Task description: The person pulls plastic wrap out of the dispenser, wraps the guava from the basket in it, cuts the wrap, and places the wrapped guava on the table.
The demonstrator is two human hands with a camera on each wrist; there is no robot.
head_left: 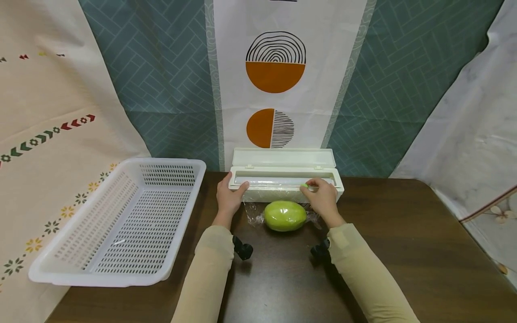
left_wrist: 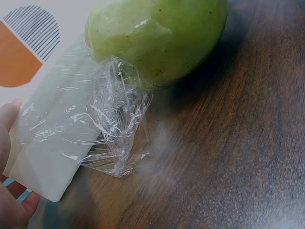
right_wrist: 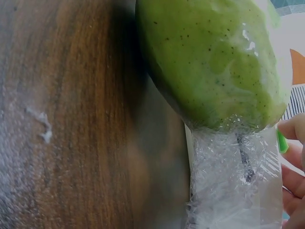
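A white cling film dispenser (head_left: 282,170) stands at the back of the table, its lid (head_left: 284,158) raised and a film roll inside. My left hand (head_left: 228,197) grips the dispenser's left end, thumb on the front edge. At the right of that edge, my right hand (head_left: 324,197) pinches a small green slide cutter (head_left: 304,185), also visible in the right wrist view (right_wrist: 282,141). Just in front lies a green melon-like fruit (head_left: 285,216) under clear cling film (left_wrist: 116,119). The film runs to the dispenser and bunches up on both sides of the fruit.
A white perforated plastic basket (head_left: 200,179) sits on the left, with a small white piece (head_left: 119,242) inside. The dark wooden table (head_left: 404,233) reaches back to a patterned cloth backdrop (head_left: 169,80). Pale cloths hang at both sides.
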